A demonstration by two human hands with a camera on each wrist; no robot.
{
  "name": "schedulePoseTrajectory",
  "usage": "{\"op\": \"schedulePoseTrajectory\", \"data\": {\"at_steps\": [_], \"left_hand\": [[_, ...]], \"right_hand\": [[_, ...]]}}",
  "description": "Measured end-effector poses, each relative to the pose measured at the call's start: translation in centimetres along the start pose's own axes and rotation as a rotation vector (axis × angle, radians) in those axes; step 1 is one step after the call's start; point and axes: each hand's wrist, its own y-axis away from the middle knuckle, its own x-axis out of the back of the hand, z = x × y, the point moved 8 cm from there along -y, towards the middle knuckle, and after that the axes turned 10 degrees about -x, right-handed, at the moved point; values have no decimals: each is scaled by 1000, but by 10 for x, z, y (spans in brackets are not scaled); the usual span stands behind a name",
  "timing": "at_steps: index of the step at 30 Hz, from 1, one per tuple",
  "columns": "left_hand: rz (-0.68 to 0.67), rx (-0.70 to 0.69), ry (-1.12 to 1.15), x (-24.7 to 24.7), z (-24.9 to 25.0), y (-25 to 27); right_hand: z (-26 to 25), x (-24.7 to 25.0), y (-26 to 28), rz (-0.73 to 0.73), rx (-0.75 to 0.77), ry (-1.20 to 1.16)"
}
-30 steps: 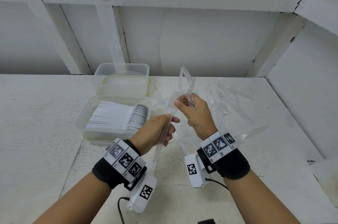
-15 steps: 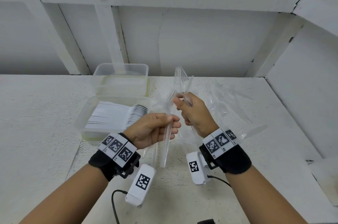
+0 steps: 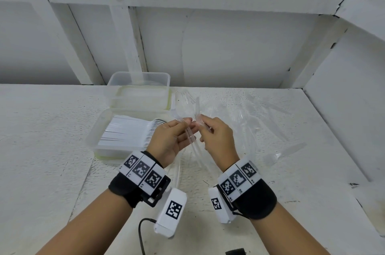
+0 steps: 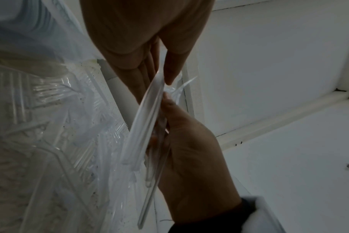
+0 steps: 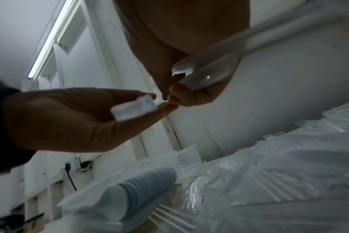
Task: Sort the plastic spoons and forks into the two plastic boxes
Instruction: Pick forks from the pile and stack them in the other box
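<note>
Both hands' grips hold perhaps five forks.

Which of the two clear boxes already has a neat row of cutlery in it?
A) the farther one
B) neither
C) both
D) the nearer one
D: the nearer box holds a packed row of white spoons, while the farther box behind it looks empty.
</note>
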Motion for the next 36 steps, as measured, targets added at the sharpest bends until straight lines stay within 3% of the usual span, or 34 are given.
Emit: {"op": "schedulePoseTrajectory", "data": {"at_steps": [3,10,20,25,31,36], "left_hand": [[-15,-10,-15,-1,0,1],[7,-24,-21,1,1,3],[2,3,-86,4,-7,4],[-14,-2,-36,5,-3,2],[-79,-13,-1,3,2,3],[-105,-20,-9,1,3,7]], "right_hand": [[-3,-2,2,25,49,93],[-8,-17,9,-62,127,186],[-13,-16,15,9,185,297],[-13,-6,10,35,130,189],[-9,-11,10,-163,59,-60],[-7,-12,11,-169,97,-39]]}}
